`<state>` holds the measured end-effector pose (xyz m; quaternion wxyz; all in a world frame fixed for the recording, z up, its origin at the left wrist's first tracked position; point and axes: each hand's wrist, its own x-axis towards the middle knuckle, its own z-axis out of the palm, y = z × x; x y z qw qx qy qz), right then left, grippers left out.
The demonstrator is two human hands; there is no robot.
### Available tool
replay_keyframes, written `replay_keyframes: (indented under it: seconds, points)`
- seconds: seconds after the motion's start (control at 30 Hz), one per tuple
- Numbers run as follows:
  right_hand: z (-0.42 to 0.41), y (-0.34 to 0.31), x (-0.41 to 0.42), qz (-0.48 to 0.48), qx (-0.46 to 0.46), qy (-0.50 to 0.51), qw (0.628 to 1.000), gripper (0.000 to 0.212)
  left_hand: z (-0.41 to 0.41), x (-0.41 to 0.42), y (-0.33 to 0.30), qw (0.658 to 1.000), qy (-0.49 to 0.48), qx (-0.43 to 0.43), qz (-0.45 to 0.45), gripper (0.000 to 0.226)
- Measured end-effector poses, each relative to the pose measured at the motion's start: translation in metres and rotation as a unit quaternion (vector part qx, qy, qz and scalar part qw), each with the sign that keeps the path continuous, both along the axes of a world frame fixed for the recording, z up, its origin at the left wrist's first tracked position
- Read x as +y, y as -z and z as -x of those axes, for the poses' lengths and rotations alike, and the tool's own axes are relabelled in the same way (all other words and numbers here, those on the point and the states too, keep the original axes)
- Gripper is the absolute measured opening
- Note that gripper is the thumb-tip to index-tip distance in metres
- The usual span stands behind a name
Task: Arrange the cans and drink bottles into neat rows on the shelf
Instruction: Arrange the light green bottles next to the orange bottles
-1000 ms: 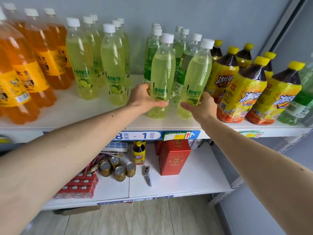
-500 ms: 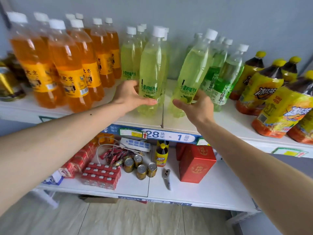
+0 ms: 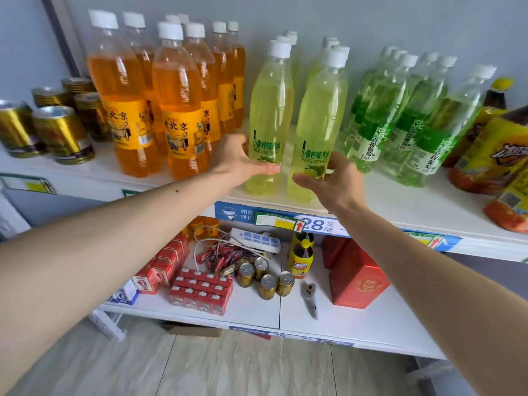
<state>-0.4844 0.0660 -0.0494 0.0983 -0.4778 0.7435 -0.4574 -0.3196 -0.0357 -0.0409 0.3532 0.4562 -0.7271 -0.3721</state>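
Two yellow-green lime soda bottles stand upright at the front of the upper shelf point(image 3: 400, 207). My left hand point(image 3: 238, 162) grips the left lime bottle point(image 3: 270, 110) low on its label. My right hand point(image 3: 334, 184) grips the right lime bottle point(image 3: 321, 115) near its base. More lime bottles stand behind them. Orange soda bottles point(image 3: 177, 104) stand in rows to the left, gold cans point(image 3: 61, 132) further left. Green grape soda bottles point(image 3: 400, 110) line up to the right, then iced tea bottles point(image 3: 494, 147).
The lower shelf point(image 3: 251, 310) holds several gold cans point(image 3: 267, 277), red cartons point(image 3: 200, 290), a red box point(image 3: 357, 275), a small iced tea bottle point(image 3: 300, 258), a white power strip point(image 3: 254, 238) and a loose tool point(image 3: 311, 298). Blue price labels point(image 3: 317, 224) line the upper shelf edge.
Both hands have carried the two lime bottles leftward to just in front of the other lime bottles. The right bottle, tilted half a second ago, now stands upright. The view swung left.
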Motion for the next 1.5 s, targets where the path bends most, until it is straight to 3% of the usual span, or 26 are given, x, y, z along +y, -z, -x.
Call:
replay_keyframes:
  seconds: [0.1, 0.27, 0.73, 0.9, 1.17, 1.33, 1.5]
  points:
    - [0.004, 0.002, -0.004, -0.002, 0.002, 0.016, 1.000, 0.053, 0.002, -0.005, 0.003, 1.000, -0.017, -0.018, 0.004, 0.087]
    - [0.008, 0.005, -0.008, -0.001, 0.005, 0.034, 0.999, 0.054, 0.004, -0.007, 0.008, 1.000, 0.000, 0.003, 0.025, 0.067]
    - [0.009, 0.015, -0.005, -0.011, 0.025, 0.034, 0.999, 0.056, 0.001, -0.004, 0.026, 0.995, 0.042, 0.027, 0.091, 0.057]
    - [0.010, 0.017, -0.002, -0.018, 0.020, 0.027, 0.999, 0.056, 0.002, -0.005, 0.032, 0.993, 0.017, 0.017, 0.115, 0.057]
    - [0.014, 0.021, 0.020, -0.027, 0.021, 0.015, 0.999, 0.067, 0.003, 0.009, 0.052, 0.988, -0.077, 0.040, 0.130, 0.074]
    - [0.016, 0.024, 0.034, -0.020, 0.023, 0.020, 0.999, 0.069, 0.002, 0.032, 0.059, 0.971, -0.096, 0.054, 0.214, 0.057]
    - [0.026, 0.024, 0.057, -0.006, 0.027, 0.034, 0.999, 0.063, 0.020, 0.058, 0.061, 0.968, -0.028, 0.051, 0.244, 0.034]
